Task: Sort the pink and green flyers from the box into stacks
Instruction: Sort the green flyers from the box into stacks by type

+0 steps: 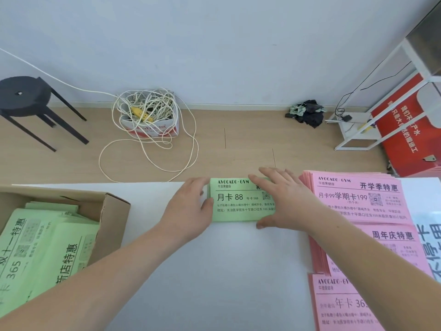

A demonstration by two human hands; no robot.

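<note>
A brown corrugated cardboard box (pixel 112 211) is sitting at the left, holding loose matte green paper flyers (pixel 47 247). On the smooth white tabletop (pixel 214 271), the left hand (pixel 188 211) and the right hand (pixel 286 201), each grip open with straight fingers, are pressing the sides of a neat rectangular green flyer stack (pixel 238 204) at the far edge. Fanned pink paper flyer stacks (pixel 358 199) are lying just beside it on the right.

A small green stack (pixel 238 204) lies flat at the far middle, print up, headed "AVOCADO·GYM". On the right, three pink stacks run from far to near: the far one (pixel 358 199) fanned at its left edge, the middle one (pixel 391 240) perhaps overlapping it, and the near one (pixel 338 304). At the left, the open cardboard box (pixel 114 211) holds loose, skewed green flyers (pixel 47 247).
</note>
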